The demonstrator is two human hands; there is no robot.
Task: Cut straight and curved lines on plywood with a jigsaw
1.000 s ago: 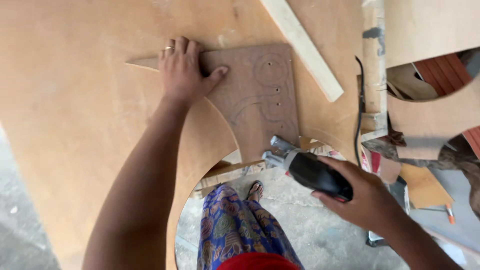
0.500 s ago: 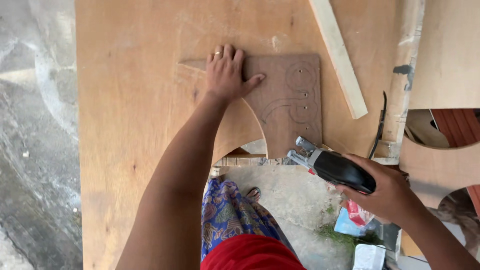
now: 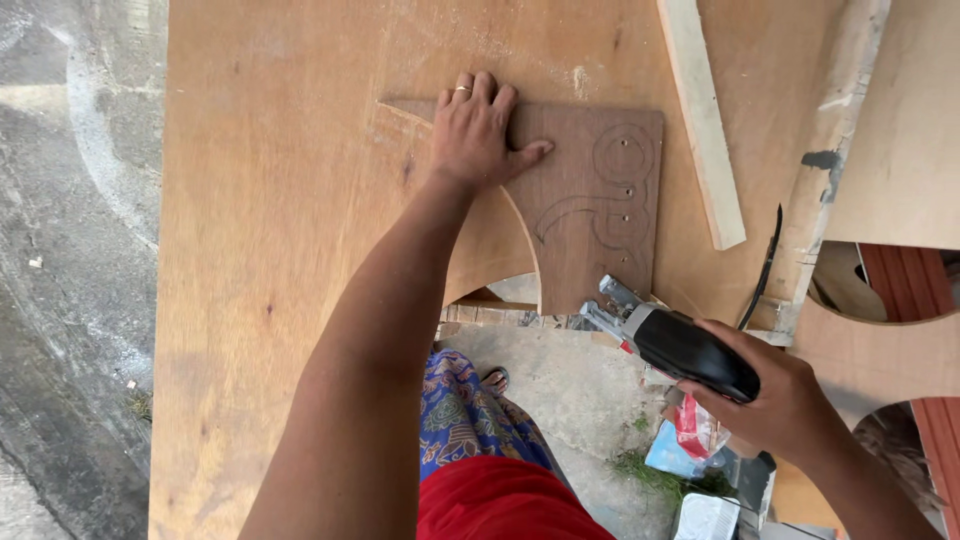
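Now the left hand (image 3: 478, 130) presses flat, fingers spread, on the dark board (image 3: 590, 205); the right hand (image 3: 770, 400), gripping a black jigsaw (image 3: 675, 345), hovers just near-right of the board's near edge.

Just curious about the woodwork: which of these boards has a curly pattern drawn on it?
The small dark board under the left hand; the big pale sheet beneath is plain.

Bright, even daylight falls across the plywood surface (image 3: 280, 250), with only soft, faint shadows. The picture is sharp, without glare. Straight edges bend slightly near the frame's sides.
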